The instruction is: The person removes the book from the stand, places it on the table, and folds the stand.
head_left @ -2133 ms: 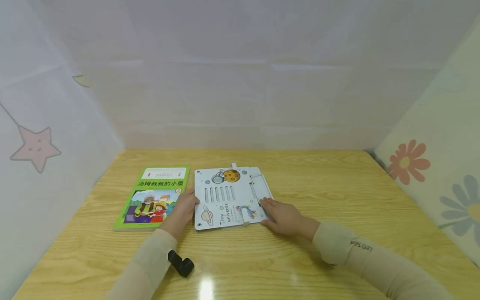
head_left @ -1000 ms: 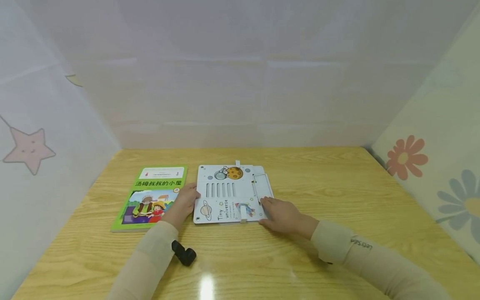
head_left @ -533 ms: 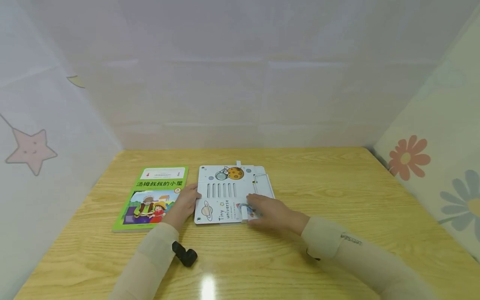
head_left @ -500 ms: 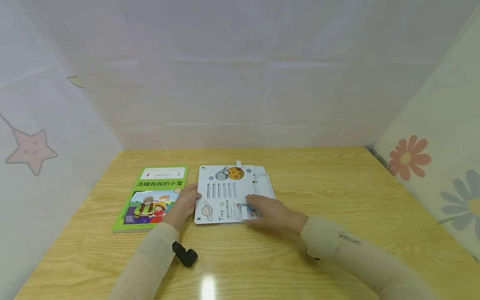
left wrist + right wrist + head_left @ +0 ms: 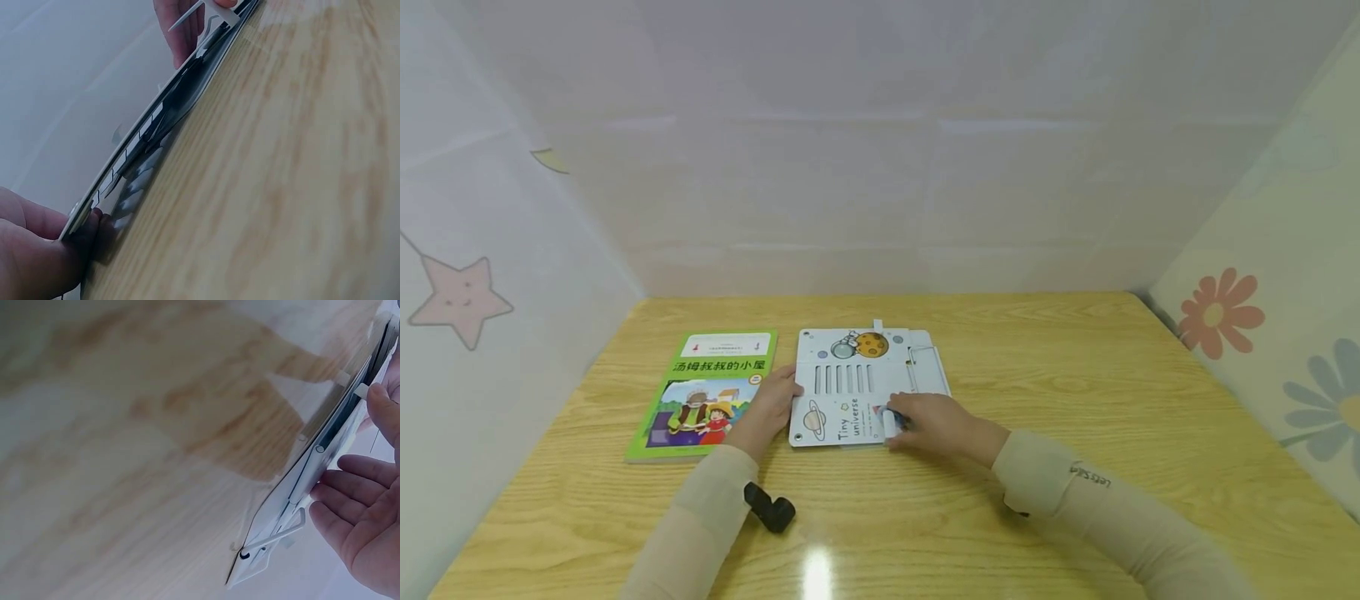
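A white folding book stand with "Tiny universe" print and planet drawings lies on the table. My left hand grips its left edge; in the left wrist view the board's edge sits between thumb and fingers. My right hand is at the near edge, with thumb and index finger around the white page clip. In the right wrist view the thumb touches this page clip, the other fingers loosely extended beside the board. A wire bracket sticks out at the stand's right end.
A green picture book lies left of the stand, partly behind my left hand. A second white clip stands at the stand's far edge. A black wrist device is on my left sleeve. Fabric walls enclose the wooden table.
My right hand has moved left from the stand's right end to the near page clip, its fingers closing around it. The left hand keeps its hold on the left edge.
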A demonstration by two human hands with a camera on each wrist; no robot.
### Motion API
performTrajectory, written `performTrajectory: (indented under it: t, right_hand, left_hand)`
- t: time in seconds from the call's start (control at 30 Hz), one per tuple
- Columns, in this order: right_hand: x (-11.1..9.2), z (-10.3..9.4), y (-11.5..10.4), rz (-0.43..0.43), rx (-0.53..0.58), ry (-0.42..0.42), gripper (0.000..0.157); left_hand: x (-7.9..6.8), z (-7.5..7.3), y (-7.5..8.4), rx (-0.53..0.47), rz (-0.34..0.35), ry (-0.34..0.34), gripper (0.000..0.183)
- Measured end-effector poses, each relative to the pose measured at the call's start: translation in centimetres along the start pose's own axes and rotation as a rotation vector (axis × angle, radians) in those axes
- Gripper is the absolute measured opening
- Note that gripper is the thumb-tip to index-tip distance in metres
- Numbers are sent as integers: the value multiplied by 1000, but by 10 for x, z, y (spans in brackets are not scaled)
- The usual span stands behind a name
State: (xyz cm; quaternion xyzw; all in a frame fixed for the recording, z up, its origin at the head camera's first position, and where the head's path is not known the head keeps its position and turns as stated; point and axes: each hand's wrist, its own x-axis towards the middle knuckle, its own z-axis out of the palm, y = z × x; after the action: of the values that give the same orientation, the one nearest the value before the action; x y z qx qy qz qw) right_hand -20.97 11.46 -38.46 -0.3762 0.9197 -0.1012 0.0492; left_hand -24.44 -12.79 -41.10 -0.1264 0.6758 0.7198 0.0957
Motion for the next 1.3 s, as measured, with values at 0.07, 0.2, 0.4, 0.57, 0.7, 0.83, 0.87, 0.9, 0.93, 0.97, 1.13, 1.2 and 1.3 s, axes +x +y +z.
performTrajectory:
  t: [0.07,0.2,0.4,0.57,0.7,0.83,0.87,0.9,0.93,0.97,1.13,1.2,1.3]
  right_hand:
    - [1,-1,-1,1,-4,-4,53]
    - [3,-2,0,6,-5,-14,52]
    - [11,-13,6,39,60,-102,52]
    - [29,-36,20,166,165,-115,71]
    - [49,-47,38,228,199,-90,69]
    - [65,-51,51,277,227,-58,69]
    - [68,-51,53,288,237,-50,70]
    - [70,-50,55,300,247,-45,71]
    - [73,-49,57,312,255,-40,72]
    - [76,-47,59,327,266,-35,72]
    - [90,-37,66,392,326,-20,76]
    - [97,-33,68,412,352,-15,76]
    - [105,-26,71,440,375,-15,79]
  left_hand:
    - [1,-1,0,-1,-1,3,55]
    - [2,-2,-1,-7,6,-2,55]
    - [3,0,-3,-30,11,-5,55]
    - [3,1,-4,-23,9,-3,54]
    - [4,0,-4,-18,14,3,54]
    - [5,-1,-4,-30,17,6,55]
    - [5,-1,-5,-32,15,6,54]
    - [5,-1,-5,-35,14,7,54]
    - [5,-1,-5,-38,11,7,54]
    - [5,-1,-5,-39,7,10,54]
    - [5,0,-6,-46,-3,17,54]
    - [4,0,-6,-52,-6,21,55]
    - [4,0,-6,-64,10,8,55]
